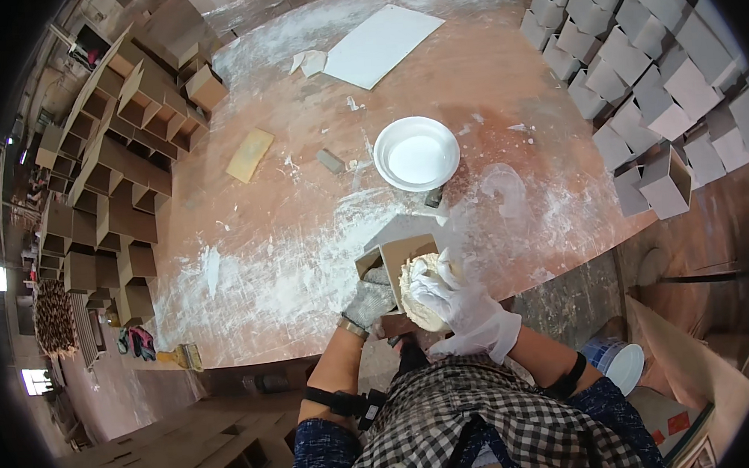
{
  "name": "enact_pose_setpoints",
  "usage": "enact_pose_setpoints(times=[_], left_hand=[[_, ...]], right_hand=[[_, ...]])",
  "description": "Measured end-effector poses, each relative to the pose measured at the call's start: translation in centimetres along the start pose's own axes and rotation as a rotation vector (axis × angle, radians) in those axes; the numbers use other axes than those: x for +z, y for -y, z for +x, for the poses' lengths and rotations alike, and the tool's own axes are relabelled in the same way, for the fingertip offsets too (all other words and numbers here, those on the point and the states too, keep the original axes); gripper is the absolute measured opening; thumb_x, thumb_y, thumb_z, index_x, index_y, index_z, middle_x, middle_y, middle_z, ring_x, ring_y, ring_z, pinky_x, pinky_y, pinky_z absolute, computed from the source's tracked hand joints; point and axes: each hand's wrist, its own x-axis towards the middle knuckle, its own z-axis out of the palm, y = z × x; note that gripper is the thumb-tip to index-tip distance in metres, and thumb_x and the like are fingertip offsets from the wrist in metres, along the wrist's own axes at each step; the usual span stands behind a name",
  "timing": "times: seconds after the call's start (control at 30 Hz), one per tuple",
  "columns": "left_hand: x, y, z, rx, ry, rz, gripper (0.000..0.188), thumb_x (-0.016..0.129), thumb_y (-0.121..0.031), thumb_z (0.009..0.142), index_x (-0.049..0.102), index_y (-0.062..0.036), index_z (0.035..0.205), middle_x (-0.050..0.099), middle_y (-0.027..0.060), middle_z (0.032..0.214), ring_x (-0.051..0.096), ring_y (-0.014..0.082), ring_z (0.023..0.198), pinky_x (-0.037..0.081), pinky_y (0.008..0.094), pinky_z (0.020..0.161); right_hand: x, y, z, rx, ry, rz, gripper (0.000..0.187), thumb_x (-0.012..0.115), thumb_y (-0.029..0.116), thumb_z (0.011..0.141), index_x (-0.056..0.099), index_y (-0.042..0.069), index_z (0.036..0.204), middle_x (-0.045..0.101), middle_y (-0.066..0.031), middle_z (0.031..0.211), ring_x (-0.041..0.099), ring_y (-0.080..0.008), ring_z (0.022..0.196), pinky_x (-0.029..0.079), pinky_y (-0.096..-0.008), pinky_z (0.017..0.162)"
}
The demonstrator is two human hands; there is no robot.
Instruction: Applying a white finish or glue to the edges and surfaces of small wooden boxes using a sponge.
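Note:
My left hand (368, 302), in a grey knit glove, reaches into an open-ended brown cardboard box (408, 248) and grips its wall. The box stands tilted at the near edge of the worktable (305, 212). My right hand (447, 291), in a white glove with a loose translucent plastic cover over the wrist, is closed on a cream, shaggy-edged pad (421, 310). The pad is pressed against the right side of the box, and it hides part of that side. Beyond the box sits a white bowl (381, 172) with white contents.
Brown boxes (114, 177) are stacked at the left, pale grey ones (629, 55) at the right. On the table lie a white sheet (384, 45), a yellowish slab (250, 154), a small grey block (330, 160) and a brush (185, 357). A blue-and-white bucket (616, 363) stands low right.

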Motion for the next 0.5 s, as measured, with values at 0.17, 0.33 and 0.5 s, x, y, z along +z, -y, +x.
enact_pose_setpoints(times=[0.17,0.33,0.5], left_hand=[[0.3,1.0,0.6,0.143,0.009,0.488,0.029,0.057,-0.021,0.084,0.063,-0.0091,0.11,0.064,0.0113,0.108,0.061,0.0265,0.1,0.05,0.0346,0.084],[0.1,0.5,0.5,0.049,0.108,0.442,0.033,0.059,-0.013,0.089,0.055,-0.0058,0.122,0.061,0.0075,0.115,0.058,0.018,0.105,0.048,0.0285,0.089],[0.7,-0.8,1.0,0.096,0.04,0.524,0.026,0.055,-0.02,0.086,0.064,-0.0091,0.108,0.065,0.0102,0.104,0.063,0.0274,0.093,0.051,0.0353,0.079]], right_hand=[[1.9,-2.6,1.3,-0.265,-0.325,-0.133,0.053,0.071,0.025,0.068,0.061,0.008,0.117,0.058,-0.0113,0.122,0.041,-0.035,0.128,0.04,-0.0464,0.099],[1.6,-2.2,-0.4,-0.09,-0.36,0.02,0.034,0.066,0.02,0.073,0.066,0.009,0.106,0.061,-0.0129,0.114,0.053,-0.0377,0.111,0.044,-0.0444,0.092],[4.1,-1.1,-1.3,0.164,-0.211,-0.27,0.028,0.065,0.019,0.076,0.066,0.009,0.103,0.061,-0.014,0.113,0.055,-0.0353,0.106,0.045,-0.0407,0.085]])
